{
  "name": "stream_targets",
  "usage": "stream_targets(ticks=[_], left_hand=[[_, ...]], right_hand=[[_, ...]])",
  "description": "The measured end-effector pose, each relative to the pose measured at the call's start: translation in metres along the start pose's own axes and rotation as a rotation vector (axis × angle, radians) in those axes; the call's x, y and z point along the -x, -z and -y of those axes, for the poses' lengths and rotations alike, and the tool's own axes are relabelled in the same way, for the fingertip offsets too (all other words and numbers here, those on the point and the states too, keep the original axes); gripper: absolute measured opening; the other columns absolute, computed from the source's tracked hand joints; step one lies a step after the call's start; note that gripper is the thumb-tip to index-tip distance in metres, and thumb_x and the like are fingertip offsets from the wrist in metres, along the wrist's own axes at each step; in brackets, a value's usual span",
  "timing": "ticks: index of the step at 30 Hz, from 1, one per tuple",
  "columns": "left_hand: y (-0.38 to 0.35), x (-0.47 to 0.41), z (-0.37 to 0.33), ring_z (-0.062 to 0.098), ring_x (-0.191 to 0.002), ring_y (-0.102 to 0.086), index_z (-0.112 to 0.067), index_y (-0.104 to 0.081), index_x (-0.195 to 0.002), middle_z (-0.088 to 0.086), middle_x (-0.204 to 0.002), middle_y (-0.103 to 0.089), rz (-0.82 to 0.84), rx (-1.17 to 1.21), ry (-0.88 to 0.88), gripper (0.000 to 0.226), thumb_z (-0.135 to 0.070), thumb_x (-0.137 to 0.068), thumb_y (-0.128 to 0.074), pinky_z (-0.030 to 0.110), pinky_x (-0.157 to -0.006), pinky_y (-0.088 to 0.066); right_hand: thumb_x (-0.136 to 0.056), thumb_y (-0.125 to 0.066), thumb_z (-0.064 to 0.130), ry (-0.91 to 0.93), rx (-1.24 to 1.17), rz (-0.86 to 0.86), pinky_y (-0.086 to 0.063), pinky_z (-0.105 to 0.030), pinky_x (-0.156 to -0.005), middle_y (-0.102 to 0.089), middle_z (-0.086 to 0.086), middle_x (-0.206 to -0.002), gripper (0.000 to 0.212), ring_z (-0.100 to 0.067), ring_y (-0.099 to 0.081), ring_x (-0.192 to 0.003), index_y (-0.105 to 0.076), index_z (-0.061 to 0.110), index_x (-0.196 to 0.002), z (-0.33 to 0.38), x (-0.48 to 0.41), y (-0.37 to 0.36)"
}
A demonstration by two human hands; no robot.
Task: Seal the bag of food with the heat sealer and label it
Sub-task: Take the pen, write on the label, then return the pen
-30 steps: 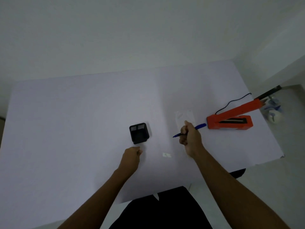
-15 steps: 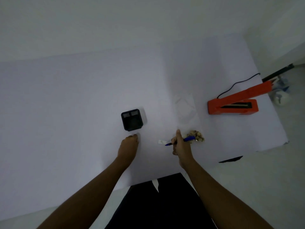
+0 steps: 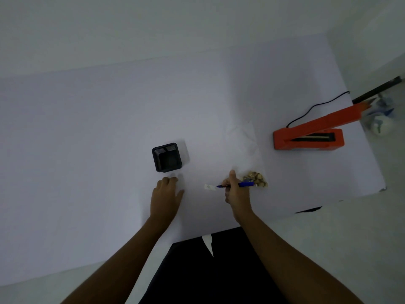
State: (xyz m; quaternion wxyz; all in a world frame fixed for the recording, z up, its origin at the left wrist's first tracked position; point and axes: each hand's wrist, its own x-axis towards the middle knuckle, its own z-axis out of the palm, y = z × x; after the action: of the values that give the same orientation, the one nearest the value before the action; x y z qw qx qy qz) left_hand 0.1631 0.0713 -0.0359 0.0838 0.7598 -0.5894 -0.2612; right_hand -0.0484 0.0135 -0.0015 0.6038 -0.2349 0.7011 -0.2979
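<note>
Clear, crumpled bag (image 3: 241, 137) lies flat; tan food (image 3: 256, 179) bunched at near end

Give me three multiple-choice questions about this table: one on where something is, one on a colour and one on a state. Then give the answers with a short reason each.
1. Where is the black pen holder relative to the left hand?
A. just beyond its fingertips
B. at the far edge
C. on the floor

2. What colour is the heat sealer?
A. green
B. orange
C. white

3. What is the right hand doing?
A. lying flat and empty
B. pressing down the sealer's arm
C. gripping a blue pen

Answers:
1 A, the holder stands right past the fingers.
2 B, its base and raised arm are both orange.
3 C, the fingers curl round the pen, whose tip is at the small white label.
</note>
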Motion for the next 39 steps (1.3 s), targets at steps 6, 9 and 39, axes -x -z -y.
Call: stream_targets(ticks=[6, 9, 39], left_hand=[[-0.021, -0.011, -0.044, 0.027, -0.100, -0.059, -0.011, -0.062, -0.121, 0.011, -0.112, -0.064, 0.038, 0.010, -0.223, 0.034, -0.025, -0.090, -0.065, 0.038, -0.082, -0.052], [-0.033, -0.020, -0.052, 0.025, -0.099, -0.060, -0.013, -0.063, -0.121, 0.011, -0.113, -0.064, 0.098, -0.048, -0.286, 0.033, -0.023, -0.090, -0.066, 0.036, -0.082, -0.051], [-0.027, -0.021, -0.043, 0.024, -0.068, -0.061, -0.006, -0.068, -0.076, 0.010, -0.078, -0.065, 0.141, -0.061, -0.097, 0.015, -0.007, -0.088, -0.060, 0.030, -0.055, -0.045]], right_hand=[[-0.103, -0.040, 0.039, 0.149, 0.107, 0.008, -0.040, -0.023, -0.045, -0.065, -0.006, -0.076, 0.037, -0.015, -0.055, -0.053, -0.065, 0.013, -0.099, -0.004, -0.010, -0.002], [-0.102, -0.044, 0.036, 0.220, 0.201, 0.043, -0.045, -0.025, -0.053, -0.067, 0.002, -0.082, 0.028, -0.008, -0.059, -0.061, -0.066, 0.019, -0.102, -0.009, -0.012, -0.008], [-0.095, -0.059, 0.014, 0.637, 0.468, 0.140, -0.051, -0.019, -0.068, -0.067, -0.005, -0.073, 0.019, -0.012, -0.061, -0.067, -0.068, 0.006, -0.080, -0.053, -0.022, -0.051]])
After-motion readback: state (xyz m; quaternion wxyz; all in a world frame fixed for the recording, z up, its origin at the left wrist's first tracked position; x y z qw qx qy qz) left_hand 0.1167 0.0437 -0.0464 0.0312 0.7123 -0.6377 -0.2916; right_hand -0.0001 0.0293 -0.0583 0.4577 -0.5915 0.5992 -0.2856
